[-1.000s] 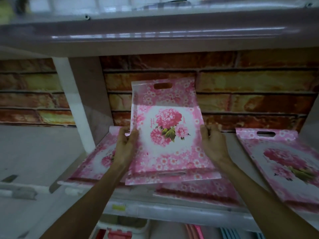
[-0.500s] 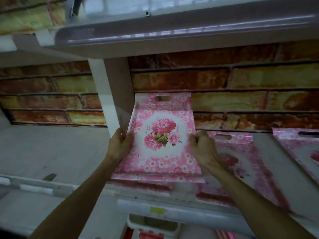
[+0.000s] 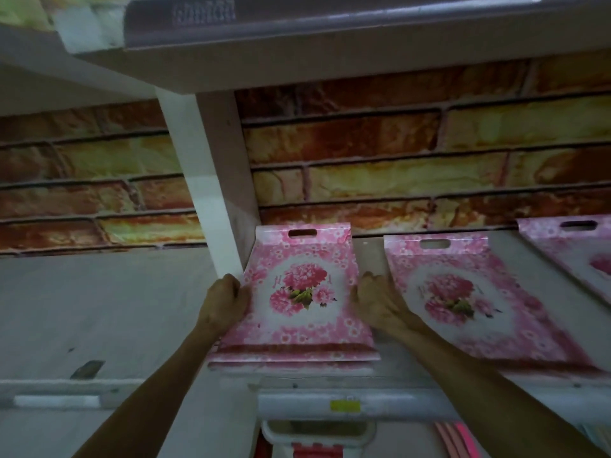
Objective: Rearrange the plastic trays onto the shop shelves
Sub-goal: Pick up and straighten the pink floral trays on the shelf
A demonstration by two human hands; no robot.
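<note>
A person's two bare hands hold a pink plastic tray (image 3: pixel 299 292) at the left end of a shop shelf (image 3: pixel 370 256), beside a white upright post (image 3: pixel 211 200). The tray is rectangular, covered in small white blossoms, with a white oval centre showing large pink flowers and green leaves, and a slot handle at its far edge. It lies on top of similar trays. The left hand (image 3: pixel 223 300) grips its left edge; the right hand (image 3: pixel 377 300) grips its right edge. A second matching tray (image 3: pixel 463 302) lies just right.
</note>
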